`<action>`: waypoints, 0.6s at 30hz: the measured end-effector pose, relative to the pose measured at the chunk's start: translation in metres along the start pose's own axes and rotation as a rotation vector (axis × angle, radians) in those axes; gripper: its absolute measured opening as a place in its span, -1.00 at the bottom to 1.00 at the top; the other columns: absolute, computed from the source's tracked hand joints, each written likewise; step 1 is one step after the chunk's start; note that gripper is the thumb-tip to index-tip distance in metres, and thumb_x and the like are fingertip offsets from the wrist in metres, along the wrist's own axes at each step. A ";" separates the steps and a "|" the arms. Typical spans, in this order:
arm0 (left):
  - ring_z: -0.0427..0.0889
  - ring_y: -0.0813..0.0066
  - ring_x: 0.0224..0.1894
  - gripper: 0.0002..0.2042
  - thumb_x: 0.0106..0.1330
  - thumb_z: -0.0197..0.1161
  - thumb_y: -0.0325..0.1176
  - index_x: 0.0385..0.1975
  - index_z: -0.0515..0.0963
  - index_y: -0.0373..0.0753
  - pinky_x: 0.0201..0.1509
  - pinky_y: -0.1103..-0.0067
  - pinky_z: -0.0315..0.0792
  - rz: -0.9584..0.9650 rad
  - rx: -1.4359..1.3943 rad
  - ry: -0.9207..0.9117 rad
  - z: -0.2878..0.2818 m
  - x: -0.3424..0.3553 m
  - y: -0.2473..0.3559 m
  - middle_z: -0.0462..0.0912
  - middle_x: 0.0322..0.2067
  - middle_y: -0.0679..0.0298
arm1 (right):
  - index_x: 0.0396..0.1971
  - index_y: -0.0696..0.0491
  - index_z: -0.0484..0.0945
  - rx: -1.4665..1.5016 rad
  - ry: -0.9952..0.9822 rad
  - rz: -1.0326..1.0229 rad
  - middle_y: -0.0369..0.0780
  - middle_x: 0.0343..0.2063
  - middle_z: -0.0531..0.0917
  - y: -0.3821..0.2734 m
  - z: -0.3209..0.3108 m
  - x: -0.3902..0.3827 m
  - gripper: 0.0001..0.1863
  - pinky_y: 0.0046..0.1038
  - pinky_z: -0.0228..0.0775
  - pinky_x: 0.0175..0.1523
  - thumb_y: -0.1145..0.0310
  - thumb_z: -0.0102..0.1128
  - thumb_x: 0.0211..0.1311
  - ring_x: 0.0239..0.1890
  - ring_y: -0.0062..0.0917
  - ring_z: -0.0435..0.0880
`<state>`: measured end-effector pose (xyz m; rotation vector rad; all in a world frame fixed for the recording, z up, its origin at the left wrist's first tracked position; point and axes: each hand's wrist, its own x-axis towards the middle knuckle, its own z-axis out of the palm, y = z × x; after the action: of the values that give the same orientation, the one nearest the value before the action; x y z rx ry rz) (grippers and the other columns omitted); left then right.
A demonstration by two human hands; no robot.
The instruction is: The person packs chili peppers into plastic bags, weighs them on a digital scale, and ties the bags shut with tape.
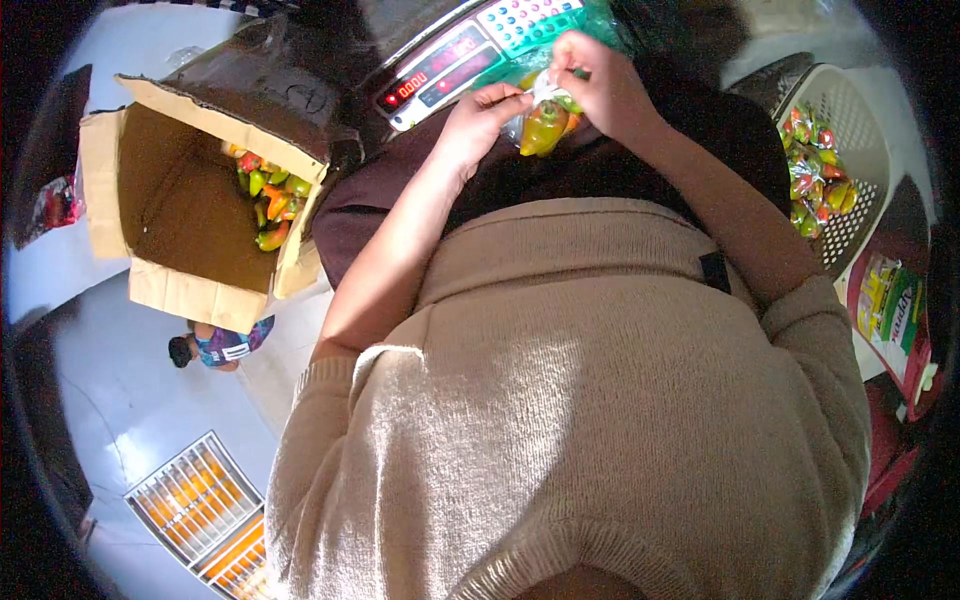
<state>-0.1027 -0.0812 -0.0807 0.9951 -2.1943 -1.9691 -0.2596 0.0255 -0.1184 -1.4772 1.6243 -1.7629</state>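
Above my lap I hold a small clear plastic bag of peppers, green-yellow with some orange. My left hand pinches the bag's gathered top from the left, finger and thumb together. From the right, my right hand is closed on the same whitish twisted plastic. The peppers hang just below my fingertips. Right behind the bag stands a digital scale with red lit digits and a green keypad; crumpled clear plastic lies near its right end.
At the left a cardboard box gapes toward me, with loose red, orange and green peppers inside. A pale perforated basket at the right holds bagged peppers. A colourful printed packet lies below it. Farther off are a person and crates with orange contents.
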 end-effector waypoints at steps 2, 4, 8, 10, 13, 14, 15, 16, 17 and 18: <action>0.44 0.64 -0.20 -0.77 0.18 0.21 -0.21 -0.30 0.57 -0.23 -0.01 0.69 0.19 -0.003 -0.018 0.014 -0.002 0.001 0.000 0.59 -0.34 0.39 | -0.36 0.13 0.33 0.206 -0.020 0.404 -0.32 -0.43 0.50 -0.001 -0.008 -0.002 -0.85 -0.61 0.33 -0.17 0.55 0.08 0.07 -0.34 -0.65 0.49; 0.44 0.63 -0.22 -0.78 0.17 0.21 -0.22 -0.31 0.58 -0.22 -0.02 0.70 0.19 -0.016 -0.038 0.026 -0.003 0.002 -0.006 0.59 -0.35 0.38 | -0.35 0.12 0.34 0.273 -0.043 0.436 -0.32 -0.44 0.50 -0.008 -0.012 -0.001 -0.85 -0.62 0.32 -0.17 0.52 0.10 0.07 -0.35 -0.65 0.48; 0.48 0.66 -0.30 -0.79 0.16 0.21 -0.25 -0.36 0.59 -0.25 -0.10 0.70 0.27 0.034 0.049 0.107 -0.002 0.005 -0.011 0.61 -0.40 0.37 | -0.33 0.12 0.37 0.065 -0.228 0.242 -0.28 -0.44 0.51 -0.006 -0.018 0.004 -0.80 -0.59 0.32 -0.18 0.38 0.15 0.09 -0.36 -0.65 0.46; 0.49 0.66 -0.33 -0.80 0.15 0.22 -0.26 -0.36 0.59 -0.27 -0.14 0.71 0.30 0.070 0.115 0.156 0.000 0.005 -0.010 0.62 -0.42 0.36 | -0.31 0.13 0.40 -0.022 -0.367 0.273 -0.25 -0.43 0.52 -0.014 -0.021 0.010 -0.78 -0.55 0.33 -0.18 0.36 0.15 0.09 -0.35 -0.63 0.48; 0.54 0.64 -0.42 -0.80 0.12 0.24 -0.33 -0.40 0.58 -0.38 -0.27 0.68 0.41 0.196 0.218 0.199 0.001 0.011 -0.009 0.64 -0.47 0.31 | -0.28 0.15 0.45 -0.210 -0.448 0.195 -0.20 -0.44 0.55 -0.019 -0.016 0.009 -0.76 -0.49 0.35 -0.20 0.34 0.17 0.09 -0.33 -0.59 0.52; 0.55 0.64 -0.41 -0.79 0.11 0.25 -0.32 -0.40 0.58 -0.38 -0.26 0.68 0.41 0.215 0.297 0.215 0.000 0.013 -0.009 0.64 -0.47 0.30 | -0.27 0.15 0.47 -0.308 -0.394 0.089 -0.17 -0.45 0.56 -0.019 -0.014 0.008 -0.74 -0.46 0.37 -0.21 0.33 0.18 0.08 -0.32 -0.57 0.54; 0.55 0.65 -0.40 -0.78 0.10 0.26 -0.31 -0.40 0.58 -0.38 -0.25 0.68 0.41 0.236 0.378 0.228 -0.001 0.016 -0.009 0.64 -0.46 0.28 | -0.27 0.15 0.47 -0.308 -0.389 0.093 -0.17 -0.45 0.56 -0.016 -0.012 0.007 -0.74 -0.46 0.37 -0.21 0.33 0.18 0.08 -0.32 -0.57 0.54; 0.55 0.65 -0.40 -0.78 0.08 0.27 -0.31 -0.40 0.58 -0.37 -0.25 0.68 0.41 0.214 0.330 0.199 -0.003 0.020 -0.011 0.65 -0.46 0.27 | -0.25 0.14 0.49 -0.302 -0.336 0.022 -0.16 -0.44 0.57 -0.010 -0.009 0.007 -0.73 -0.45 0.37 -0.21 0.32 0.17 0.08 -0.31 -0.55 0.56; 0.55 0.65 -0.40 -0.78 0.08 0.27 -0.31 -0.40 0.58 -0.37 -0.25 0.68 0.41 0.213 0.332 0.194 -0.005 0.022 -0.012 0.65 -0.46 0.27 | -0.22 0.13 0.50 -0.295 -0.283 -0.048 -0.15 -0.43 0.59 -0.003 -0.006 0.007 -0.72 -0.44 0.37 -0.20 0.32 0.17 0.07 -0.30 -0.54 0.57; 0.56 0.65 -0.40 -0.79 0.09 0.27 -0.32 -0.40 0.58 -0.36 -0.25 0.68 0.41 0.174 0.295 0.171 -0.007 0.023 -0.012 0.65 -0.46 0.27 | -0.24 0.15 0.51 -0.155 -0.333 0.151 -0.15 -0.34 0.60 0.006 -0.004 0.010 -0.71 -0.42 0.37 -0.15 0.30 0.16 0.07 -0.25 -0.56 0.57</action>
<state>-0.1128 -0.0980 -0.0985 0.9231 -2.4236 -1.4609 -0.2696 0.0182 -0.1183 -1.5700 1.6731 -1.2577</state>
